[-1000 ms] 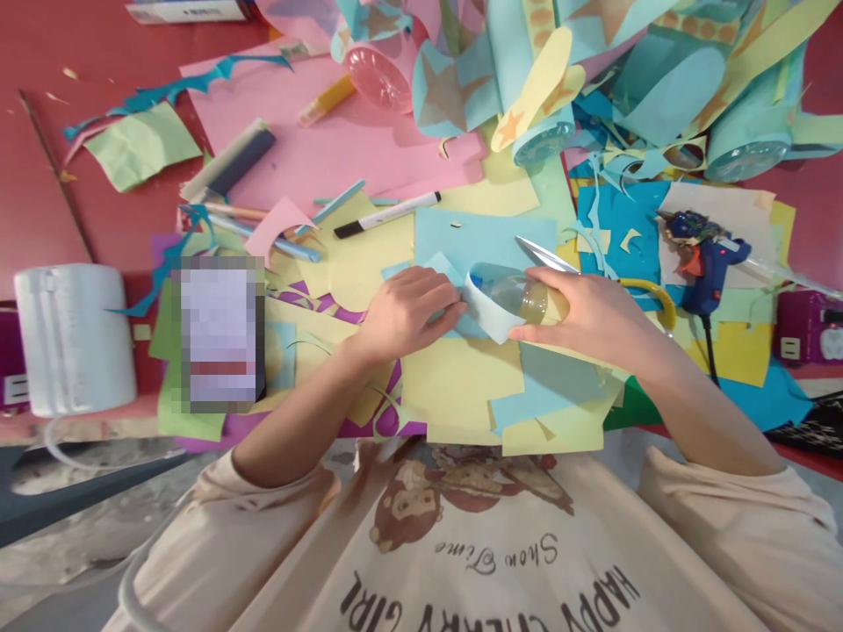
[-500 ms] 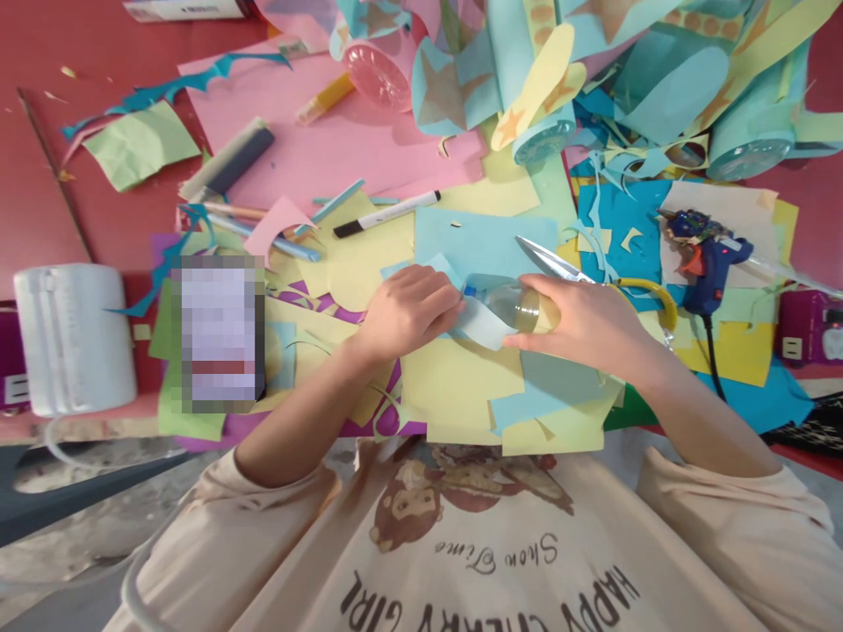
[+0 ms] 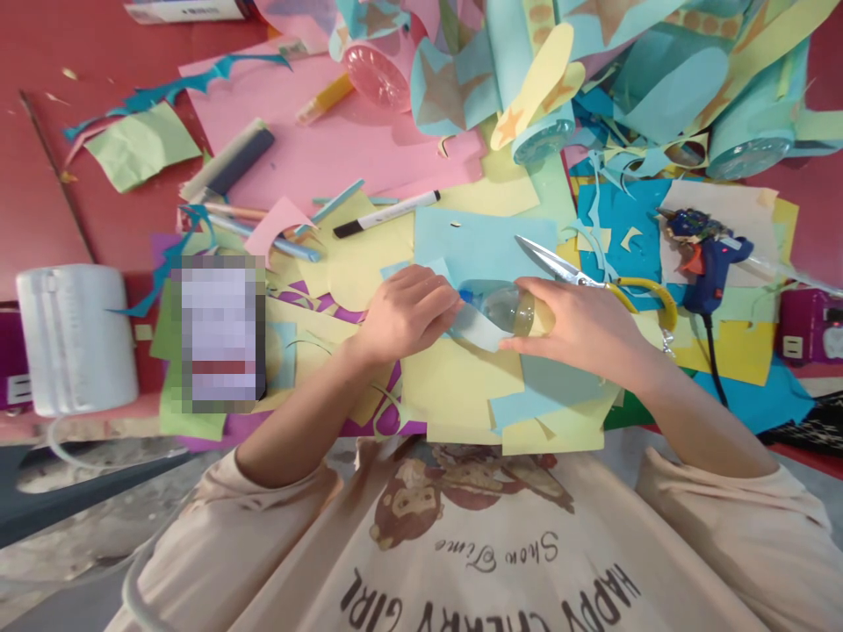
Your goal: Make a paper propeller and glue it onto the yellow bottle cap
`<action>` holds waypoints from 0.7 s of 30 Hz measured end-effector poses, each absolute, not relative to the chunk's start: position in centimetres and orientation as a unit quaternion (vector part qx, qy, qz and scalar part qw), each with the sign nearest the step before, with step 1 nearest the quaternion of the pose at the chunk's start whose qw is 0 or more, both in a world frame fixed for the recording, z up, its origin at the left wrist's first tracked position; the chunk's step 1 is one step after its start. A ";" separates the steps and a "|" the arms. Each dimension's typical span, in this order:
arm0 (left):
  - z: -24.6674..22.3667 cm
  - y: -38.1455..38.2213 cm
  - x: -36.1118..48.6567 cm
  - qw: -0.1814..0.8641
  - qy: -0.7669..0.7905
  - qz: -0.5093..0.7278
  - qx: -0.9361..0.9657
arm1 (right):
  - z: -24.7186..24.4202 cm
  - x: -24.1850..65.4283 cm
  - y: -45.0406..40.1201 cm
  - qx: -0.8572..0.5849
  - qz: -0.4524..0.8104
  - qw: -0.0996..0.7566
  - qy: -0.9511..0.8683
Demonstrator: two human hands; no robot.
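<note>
In the head view, the left hand (image 3: 414, 314) is curled inward, palm down, its fingertips at the left end of a pale paper (image 3: 484, 331) and close to the blue cap (image 3: 465, 297) of a clear bottle (image 3: 515, 307); whether it pinches the paper or the cap cannot be told. The right hand (image 3: 576, 326) is held fairly wide, thumb and forefinger on either side of the bottle's broad end, gripping it, with the thumb also against the edge of the paper. The bottle lies on its side between the hands, cap toward the left one, and the paper curves along its near side. Just beyond the right hand lie the scissors (image 3: 554, 262), blades toward the left, yellow handles partly behind the hand. A blue sheet (image 3: 487, 230) lies under the blades, and a marker (image 3: 387, 215) rests near that sheet's left corner. Farther right, a dark blue glue gun (image 3: 709, 274) sits near a purple box (image 3: 811, 326). On the left side of the red table (image 3: 43, 175) are a blurred phone (image 3: 220, 329) and a white case (image 3: 77, 341). At the far side, a pink sheet (image 3: 356, 149) carries a yellow stick (image 3: 327, 98), and paper-covered bottles (image 3: 545, 140) crowd the right
</note>
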State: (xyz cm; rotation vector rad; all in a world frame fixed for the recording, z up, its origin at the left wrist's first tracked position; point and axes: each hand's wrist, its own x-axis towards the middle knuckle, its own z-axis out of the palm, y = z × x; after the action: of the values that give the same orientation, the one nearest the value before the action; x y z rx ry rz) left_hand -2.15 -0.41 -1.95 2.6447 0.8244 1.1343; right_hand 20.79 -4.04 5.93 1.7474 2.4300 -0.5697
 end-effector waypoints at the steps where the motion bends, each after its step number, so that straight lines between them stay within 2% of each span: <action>1: -1.9 -0.4 -2.1 0.079 0.267 0.387 0.879 | 5.9 20.8 -4.1 0.572 -0.184 0.048 0.798; 7: -1.7 -0.6 -2.3 0.122 0.290 0.371 0.874 | 6.2 20.8 -4.2 0.571 -0.185 0.049 0.798; 9: -1.5 -0.6 -2.4 0.203 0.306 0.382 0.848 | 6.4 20.9 -4.1 0.573 -0.199 0.048 0.794; 13: -0.9 -0.6 -2.3 0.462 0.345 0.410 0.707 | 6.9 21.4 -4.1 0.575 -0.241 0.042 0.781; 15: -0.8 -0.6 -2.2 0.557 0.348 0.400 0.639 | 7.0 21.6 -4.1 0.574 -0.247 0.036 0.780; 18: -0.9 -0.6 -1.8 0.637 0.351 0.374 0.576 | 7.0 21.8 -4.4 0.566 -0.247 0.021 0.786; 21: -0.9 -0.6 -1.5 0.670 0.353 0.367 0.540 | 6.9 22.0 -4.8 0.563 -0.245 -0.003 0.789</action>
State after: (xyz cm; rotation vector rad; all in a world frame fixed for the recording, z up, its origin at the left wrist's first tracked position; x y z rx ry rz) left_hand -1.51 -0.63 -0.92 1.2174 0.7954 0.8260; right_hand 21.95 -4.79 6.95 1.7723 2.4846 -0.7725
